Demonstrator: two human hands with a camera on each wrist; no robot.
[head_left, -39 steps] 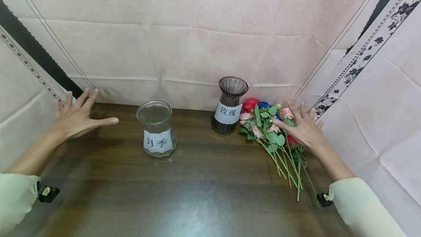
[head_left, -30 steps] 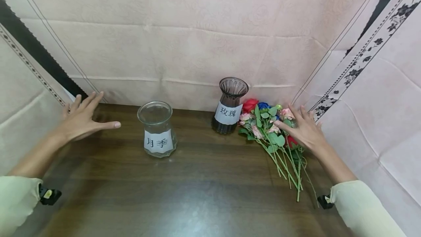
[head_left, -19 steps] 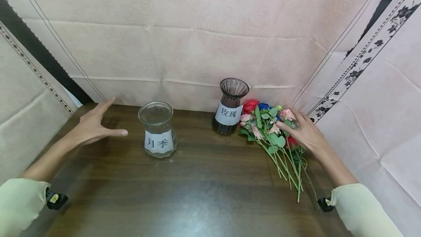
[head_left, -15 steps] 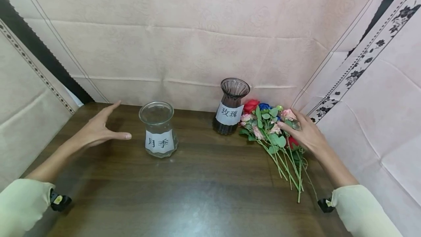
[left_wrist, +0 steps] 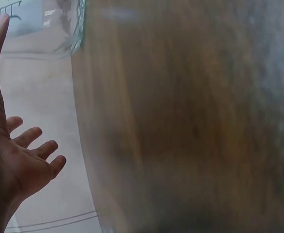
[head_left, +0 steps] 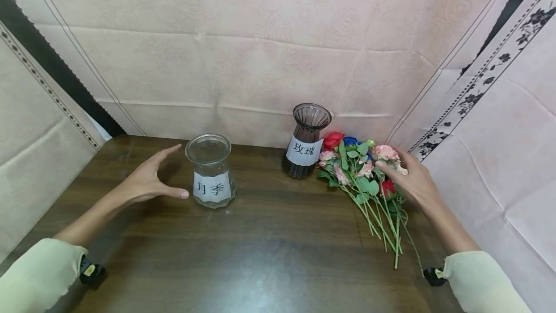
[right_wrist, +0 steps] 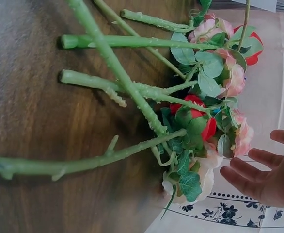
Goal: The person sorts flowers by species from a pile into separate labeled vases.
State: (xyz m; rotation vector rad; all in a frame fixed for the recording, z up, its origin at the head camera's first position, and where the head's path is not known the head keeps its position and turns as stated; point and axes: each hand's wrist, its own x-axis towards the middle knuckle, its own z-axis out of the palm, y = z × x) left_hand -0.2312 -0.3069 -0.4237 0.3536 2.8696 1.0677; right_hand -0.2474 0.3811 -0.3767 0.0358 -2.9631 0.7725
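My left hand (head_left: pixel 145 180) is beside the clear glass vase (head_left: pixel 211 187), its thumb and fingers spread apart and nothing held. In the left wrist view, the thumb of that hand (left_wrist: pixel 23 165) points up across the vase's paper label (left_wrist: pixel 25 19). My right hand (head_left: pixel 414 180) is at the right side of a bunch of artificial flowers (head_left: pixel 362 185), its thumb reaching over the blooms. The right wrist view shows its relaxed fingers apart, near a pink flower (right_wrist: pixel 243 138) and a pale one (right_wrist: pixel 205 179). Red and blue blooms lie in the same bunch, stems pointing toward me.
A dark ribbed glass vase (head_left: pixel 306 151) with a paper label stands at the back, just left of the flowers. Both vases are upright on the brown wooden table (head_left: pixel 260 250). Pale cloth (head_left: pixel 260 71) hangs behind and along both sides.
My left hand has come down and right, closer to the clear vase. My right hand's spread fingers have drawn together and lowered to the blooms. Both vases stay in place.
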